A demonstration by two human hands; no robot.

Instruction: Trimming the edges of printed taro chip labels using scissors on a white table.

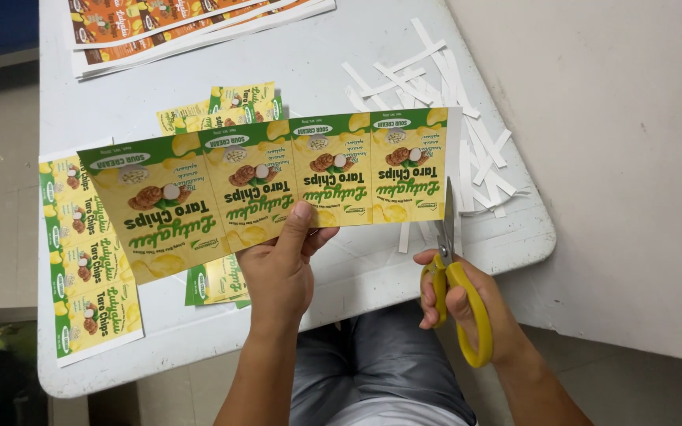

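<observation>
My left hand pinches a long strip of printed labels by its lower edge, thumb pressed flat on the front and the other fingers curled behind it. The strip hangs in the air above the white table, tilted so its left end sits lower and nearer to me. It shows four labels in a row, each green along the top and yellow below, with pictures of round brown chips and dark lettering that reads upside down from where I look. A narrow white margin runs down its right end.

My right hand is closed round the yellow handles of the scissors, fingers through the loops. The blades point up and stand at the strip's right edge, along that white margin; how far apart they are I cannot tell.

On the table, a heap of thin white paper offcuts lies to the right. A second strip of the same labels lies flat at the left edge, loose cut labels sit behind the held strip, and a stack of orange printed sheets lies at the far side.
</observation>
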